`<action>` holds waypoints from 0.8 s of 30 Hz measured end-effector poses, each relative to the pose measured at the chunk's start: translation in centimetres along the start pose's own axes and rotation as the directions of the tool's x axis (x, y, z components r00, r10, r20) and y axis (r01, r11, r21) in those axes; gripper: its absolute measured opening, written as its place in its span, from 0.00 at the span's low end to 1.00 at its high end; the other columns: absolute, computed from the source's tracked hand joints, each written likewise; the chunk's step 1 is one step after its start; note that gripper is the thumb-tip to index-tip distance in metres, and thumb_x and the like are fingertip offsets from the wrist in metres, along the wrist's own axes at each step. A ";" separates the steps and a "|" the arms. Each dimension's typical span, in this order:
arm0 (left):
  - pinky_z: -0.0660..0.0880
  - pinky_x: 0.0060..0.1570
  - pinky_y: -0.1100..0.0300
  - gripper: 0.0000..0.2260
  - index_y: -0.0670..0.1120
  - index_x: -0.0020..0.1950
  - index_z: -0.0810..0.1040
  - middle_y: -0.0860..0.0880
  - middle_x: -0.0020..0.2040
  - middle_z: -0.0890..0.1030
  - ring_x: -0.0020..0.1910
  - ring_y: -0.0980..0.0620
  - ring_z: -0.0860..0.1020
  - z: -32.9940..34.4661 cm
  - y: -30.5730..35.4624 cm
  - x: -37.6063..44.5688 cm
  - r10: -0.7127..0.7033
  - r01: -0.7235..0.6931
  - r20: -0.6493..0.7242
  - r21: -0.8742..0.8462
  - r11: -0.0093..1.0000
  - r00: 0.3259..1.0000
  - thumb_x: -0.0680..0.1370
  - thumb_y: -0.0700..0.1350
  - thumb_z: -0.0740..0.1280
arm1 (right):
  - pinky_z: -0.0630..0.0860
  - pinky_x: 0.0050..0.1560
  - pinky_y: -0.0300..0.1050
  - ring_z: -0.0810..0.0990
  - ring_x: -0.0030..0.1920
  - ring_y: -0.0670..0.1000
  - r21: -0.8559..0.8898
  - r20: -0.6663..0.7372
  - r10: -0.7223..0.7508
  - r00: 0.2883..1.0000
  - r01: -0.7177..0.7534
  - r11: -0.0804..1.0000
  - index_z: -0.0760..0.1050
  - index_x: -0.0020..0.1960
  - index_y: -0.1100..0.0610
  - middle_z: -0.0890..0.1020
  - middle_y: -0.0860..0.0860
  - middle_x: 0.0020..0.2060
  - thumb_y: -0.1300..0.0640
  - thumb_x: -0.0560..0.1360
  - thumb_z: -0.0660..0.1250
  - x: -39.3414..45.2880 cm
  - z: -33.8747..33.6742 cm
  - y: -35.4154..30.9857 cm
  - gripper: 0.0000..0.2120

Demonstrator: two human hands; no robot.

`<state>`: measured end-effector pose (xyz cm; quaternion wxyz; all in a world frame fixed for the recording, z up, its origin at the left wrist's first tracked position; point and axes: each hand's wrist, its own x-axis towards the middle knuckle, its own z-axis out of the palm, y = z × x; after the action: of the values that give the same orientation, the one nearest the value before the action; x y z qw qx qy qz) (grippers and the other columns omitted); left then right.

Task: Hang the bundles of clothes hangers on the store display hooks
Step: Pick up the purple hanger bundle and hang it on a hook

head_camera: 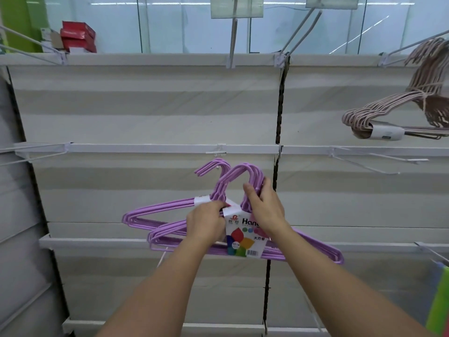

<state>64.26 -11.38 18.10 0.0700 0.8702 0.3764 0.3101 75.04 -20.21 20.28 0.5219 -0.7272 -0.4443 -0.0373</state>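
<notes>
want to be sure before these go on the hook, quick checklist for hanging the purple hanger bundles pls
1. Right hand has a grip on the front purple bundle at its neck: ok.
2. Left hand holds at the label band beside it: ok.
3. Rear purple bundle already seated on the display hook: cannot tell, its hook tops sit right at it.
4. Front bundle's hook tops free and pointing up: ok.
5. Front bundle on the hook: not ok yet.
6. Tan bundle at upper right out of the way: ok.

Both hands (pixel 206 224) (pixel 263 205) gripping purple hanger bundles (pixel 155 223), near display hook (pixel 216 155)
</notes>
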 end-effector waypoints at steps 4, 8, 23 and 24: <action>0.73 0.42 0.57 0.12 0.56 0.58 0.76 0.52 0.51 0.82 0.49 0.49 0.78 -1.6 0.1 1.9 0.006 -0.005 -0.007 0.043 0.999 1.000 0.76 0.44 0.64 | 0.71 0.39 0.46 0.73 0.36 0.48 0.095 -0.020 0.050 0.999 -0.048 0.994 0.64 0.56 0.55 0.72 0.47 0.37 0.42 0.80 0.54 1.4 -0.2 -1.1 0.16; 0.74 0.41 0.57 0.10 0.54 0.56 0.76 0.51 0.49 0.81 0.48 0.48 0.78 -2.9 -0.5 3.0 0.024 -0.017 -0.075 0.098 0.995 0.997 0.76 0.46 0.65 | 0.74 0.48 0.53 0.74 0.38 0.49 0.231 -0.043 0.100 0.994 -0.088 0.969 0.64 0.58 0.56 0.73 0.48 0.38 0.43 0.81 0.54 2.3 0.6 -1.6 0.16; 0.70 0.41 0.62 0.16 0.49 0.60 0.74 0.52 0.58 0.76 0.53 0.54 0.74 0.6 -5.1 1.7 -0.043 0.028 -0.130 -0.116 0.993 0.991 0.74 0.41 0.69 | 0.71 0.45 0.43 0.75 0.48 0.50 -0.043 0.086 -0.067 0.994 0.071 0.997 0.57 0.73 0.49 0.68 0.51 0.60 0.46 0.82 0.51 2.3 4.4 -3.0 0.21; 0.70 0.42 0.63 0.19 0.50 0.62 0.73 0.53 0.60 0.74 0.56 0.54 0.72 1.0 -5.3 1.9 -0.055 0.039 -0.104 -0.142 0.989 0.993 0.73 0.41 0.71 | 0.72 0.42 0.42 0.75 0.45 0.50 -0.097 0.076 -0.082 0.994 0.089 0.991 0.54 0.75 0.48 0.67 0.52 0.61 0.46 0.82 0.51 2.3 4.6 -2.8 0.23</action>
<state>62.55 -6.21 16.34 0.1176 0.8360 0.3774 0.3806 72.59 -14.99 21.41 0.4662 -0.7338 -0.4911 -0.0555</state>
